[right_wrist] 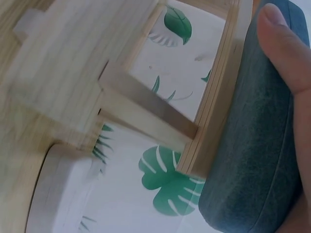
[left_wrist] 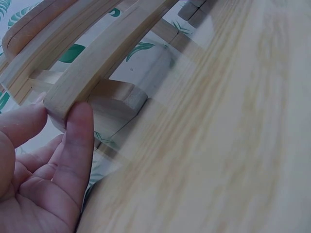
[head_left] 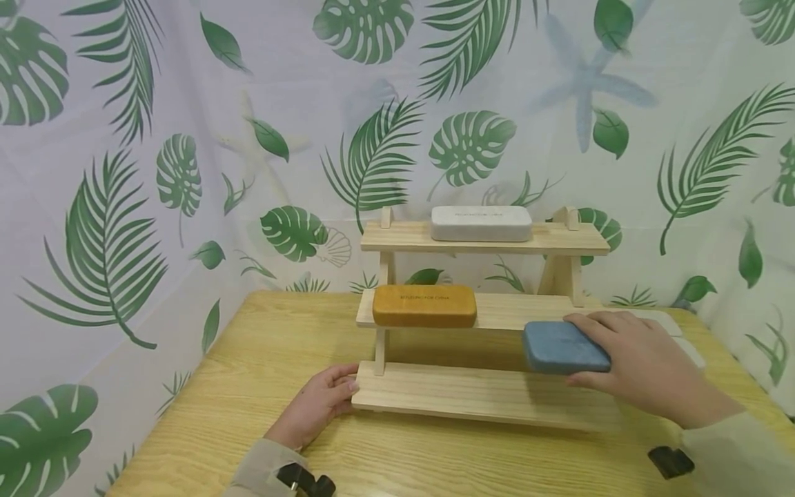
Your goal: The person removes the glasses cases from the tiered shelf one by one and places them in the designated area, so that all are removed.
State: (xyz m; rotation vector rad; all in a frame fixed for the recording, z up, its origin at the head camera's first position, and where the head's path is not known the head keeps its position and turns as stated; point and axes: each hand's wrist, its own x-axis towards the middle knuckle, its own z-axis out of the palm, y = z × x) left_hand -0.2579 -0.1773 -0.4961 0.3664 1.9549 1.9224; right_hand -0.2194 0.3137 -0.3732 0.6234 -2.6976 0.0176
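A three-tier wooden display rack (head_left: 472,393) stands on the table. My left hand (head_left: 317,404) grips the left end of its bottom shelf, thumb and finger around the board (left_wrist: 92,68) in the left wrist view. My right hand (head_left: 652,369) holds a blue glasses case (head_left: 562,345) by its right end, in front of the rack's right half. In the right wrist view the thumb (right_wrist: 284,51) lies along the case (right_wrist: 248,136). An orange glasses case (head_left: 425,308) rests at the left of the middle shelf. A white glasses case (head_left: 481,224) sits on the top shelf.
Pale cases (head_left: 661,321) lie on the wooden table (head_left: 248,359) at the right, partly hidden behind my right hand. A leaf-patterned cloth (head_left: 286,90) hangs behind the table and along its sides.
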